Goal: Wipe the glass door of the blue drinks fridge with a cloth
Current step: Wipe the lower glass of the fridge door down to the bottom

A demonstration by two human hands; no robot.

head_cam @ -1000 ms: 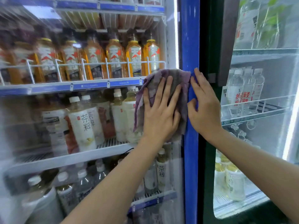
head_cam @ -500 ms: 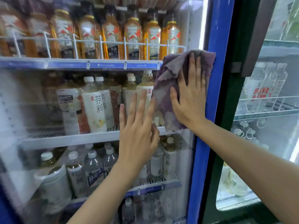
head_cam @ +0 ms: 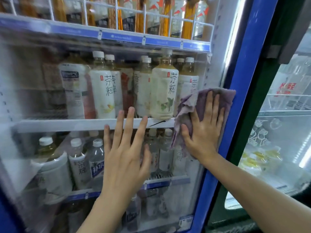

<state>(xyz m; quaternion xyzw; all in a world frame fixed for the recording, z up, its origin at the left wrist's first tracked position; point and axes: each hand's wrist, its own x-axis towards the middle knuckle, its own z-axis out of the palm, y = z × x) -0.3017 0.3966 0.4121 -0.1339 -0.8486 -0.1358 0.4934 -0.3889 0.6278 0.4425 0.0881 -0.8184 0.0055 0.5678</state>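
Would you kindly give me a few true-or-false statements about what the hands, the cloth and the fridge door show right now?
1. The right hand presses the purple cloth flat against the glass door. True.
2. The left hand holds a bottle. False: its fingers are spread and hold nothing.
3. The cloth lies near the door's blue frame. True.
4. The cloth is bright yellow. False: it is purple.

Top shelf (head_cam: 121, 37), blue price strip: amber bottles (head_cam: 186, 19) upright behind a white wire rail. Middle shelf (head_cam: 67, 125): white-capped tea bottles (head_cam: 164, 91) upright in rows. Lower shelf (head_cam: 178, 181): clear bottles (head_cam: 96, 163), white caps, upright.
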